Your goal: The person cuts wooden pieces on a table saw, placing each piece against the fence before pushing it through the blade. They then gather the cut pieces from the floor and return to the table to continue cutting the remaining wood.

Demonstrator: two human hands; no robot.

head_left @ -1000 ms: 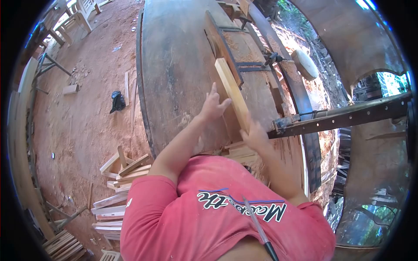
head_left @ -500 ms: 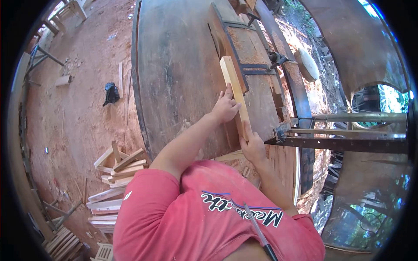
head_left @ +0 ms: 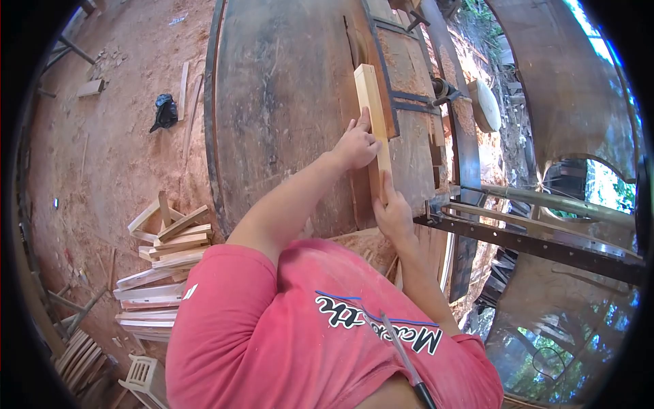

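A pale squared wooden bar (head_left: 371, 102) lies lengthwise on the worn machine table (head_left: 272, 88), beside a dark-edged guide board (head_left: 383, 75). My left hand (head_left: 357, 143) grips the bar around its middle, fingers closed on it from the left. Lower down, my right hand (head_left: 394, 208) holds the near end, with fingers laid along the wood and the palm behind. Part of the bar's near end is hidden by my right hand. A narrow dark slot shows in the table just beyond the bar.
Cut wood pieces (head_left: 153, 296) lie stacked on the dirt floor at the left, near a black plastic bag (head_left: 164, 112). A metal clamp (head_left: 444, 92) sits right of the guide. A perforated metal beam (head_left: 531, 249) extends right. My pink shirt (head_left: 327, 327) fills the bottom.
Both hands and the bar have moved forward along the guide, so more of the bar lies beside it. The camera view has also shifted slightly.
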